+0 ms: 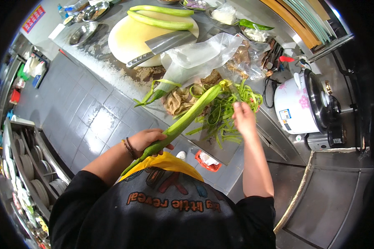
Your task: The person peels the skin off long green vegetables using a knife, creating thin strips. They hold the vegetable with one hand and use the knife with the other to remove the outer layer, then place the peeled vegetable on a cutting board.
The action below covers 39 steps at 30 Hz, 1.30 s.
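Observation:
My left hand (pixel 148 141) grips a long green gourd, probably a luffa (pixel 191 112), near its dark, unpeeled stem end. The gourd slants away to the upper right, and its farther length is pale and peeled. In my right hand (pixel 244 116) is a slim metal peeling tool (pixel 236 93), its working end partly hidden beside the gourd's far tip. Green peelings (pixel 221 112) lie heaped under that tip at the counter corner. Another gourd (pixel 160 92) pokes out of a clear plastic bag (pixel 202 57) to the left.
Beyond the bag, a cleaver (pixel 170 43) and two peeled gourds (pixel 162 23) rest on a round cutting board (pixel 121 40). A crumpled brown cloth (pixel 180 101) lies beside the peelings. At right stands a white electric cooker (pixel 294 102). A red-lined bin (pixel 208 161) is below the counter edge.

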Available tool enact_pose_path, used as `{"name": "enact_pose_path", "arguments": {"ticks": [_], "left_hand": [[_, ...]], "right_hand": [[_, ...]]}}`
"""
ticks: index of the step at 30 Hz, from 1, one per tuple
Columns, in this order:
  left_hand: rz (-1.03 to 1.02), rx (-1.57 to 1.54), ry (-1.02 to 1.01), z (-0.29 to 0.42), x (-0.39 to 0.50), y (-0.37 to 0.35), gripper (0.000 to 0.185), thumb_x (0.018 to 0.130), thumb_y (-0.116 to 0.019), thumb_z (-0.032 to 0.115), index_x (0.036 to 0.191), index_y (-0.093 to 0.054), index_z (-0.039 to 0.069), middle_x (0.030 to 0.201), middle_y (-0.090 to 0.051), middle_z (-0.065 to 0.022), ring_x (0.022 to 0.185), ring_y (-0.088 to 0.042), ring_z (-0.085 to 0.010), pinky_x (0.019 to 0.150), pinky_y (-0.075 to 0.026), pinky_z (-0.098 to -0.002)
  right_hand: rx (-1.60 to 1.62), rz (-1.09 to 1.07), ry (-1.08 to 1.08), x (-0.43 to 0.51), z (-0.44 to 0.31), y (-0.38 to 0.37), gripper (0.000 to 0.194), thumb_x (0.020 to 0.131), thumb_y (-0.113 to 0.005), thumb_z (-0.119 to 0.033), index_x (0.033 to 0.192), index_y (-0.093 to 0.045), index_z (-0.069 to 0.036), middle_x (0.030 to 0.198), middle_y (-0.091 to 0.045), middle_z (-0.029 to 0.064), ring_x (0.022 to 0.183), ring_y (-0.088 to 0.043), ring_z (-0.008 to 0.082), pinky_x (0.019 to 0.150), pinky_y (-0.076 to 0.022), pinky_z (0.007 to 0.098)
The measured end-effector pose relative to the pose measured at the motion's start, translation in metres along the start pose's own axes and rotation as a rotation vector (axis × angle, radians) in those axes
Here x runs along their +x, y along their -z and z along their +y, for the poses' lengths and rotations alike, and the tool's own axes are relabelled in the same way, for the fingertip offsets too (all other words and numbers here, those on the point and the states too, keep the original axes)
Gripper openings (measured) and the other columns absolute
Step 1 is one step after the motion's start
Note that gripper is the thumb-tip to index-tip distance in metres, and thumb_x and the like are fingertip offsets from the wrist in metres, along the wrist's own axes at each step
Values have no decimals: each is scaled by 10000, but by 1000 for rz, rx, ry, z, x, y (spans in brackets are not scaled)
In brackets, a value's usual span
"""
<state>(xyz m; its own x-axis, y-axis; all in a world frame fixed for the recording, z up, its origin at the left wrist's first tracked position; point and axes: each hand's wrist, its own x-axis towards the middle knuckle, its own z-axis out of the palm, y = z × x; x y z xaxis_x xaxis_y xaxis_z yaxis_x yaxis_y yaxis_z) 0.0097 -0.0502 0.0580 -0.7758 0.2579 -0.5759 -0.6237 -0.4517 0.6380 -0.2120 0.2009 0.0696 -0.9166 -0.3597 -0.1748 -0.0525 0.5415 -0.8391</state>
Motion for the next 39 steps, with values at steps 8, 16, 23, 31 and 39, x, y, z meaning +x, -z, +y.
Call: {"name": "enact_pose_path", "arguments": {"ticks": [8,16,23,31,39], "left_hand": [[-42,-17,24,-7,10,11,328,853,-451,232,1067,-490,-13,879,-607,-125,601,-582,-148,484,-485,-248],[-2,-82,-38,-10,12,7,333,832,-502,218,1070,-470,-14,912,-608,-123,617,-587,-148,477,-479,-239],[-41,-71,-8,-13,11,15,373,825,-485,200,1127,-441,-15,954,-596,-139,648,-581,-143,512,-486,-255],[-23,-40,-13,2,2,15,402,816,-481,185,1159,-425,-17,964,-591,-141,644,-571,-150,517,-480,-262],[14,-5,14,8,0,6,387,810,-505,191,1122,-448,-31,938,-601,-130,634,-578,-150,508,-484,-254]], "right_hand": [[-98,-557,147,-97,-34,-77,210,857,-548,-236,802,-511,-36,572,-484,32,534,-442,118,505,-378,270],[-175,-511,153,-77,-8,-84,235,852,-544,-272,790,-523,-47,563,-486,50,528,-462,155,507,-384,306],[-326,-254,132,-7,23,-59,278,860,-532,-307,790,-526,-39,570,-505,92,509,-483,192,493,-378,330],[-672,67,140,56,38,-3,292,859,-505,-353,840,-541,-64,636,-545,152,587,-526,309,574,-421,393],[788,60,-539,64,38,19,267,893,-472,-365,832,-475,-105,577,-401,-28,423,-335,68,357,-261,201]]}}
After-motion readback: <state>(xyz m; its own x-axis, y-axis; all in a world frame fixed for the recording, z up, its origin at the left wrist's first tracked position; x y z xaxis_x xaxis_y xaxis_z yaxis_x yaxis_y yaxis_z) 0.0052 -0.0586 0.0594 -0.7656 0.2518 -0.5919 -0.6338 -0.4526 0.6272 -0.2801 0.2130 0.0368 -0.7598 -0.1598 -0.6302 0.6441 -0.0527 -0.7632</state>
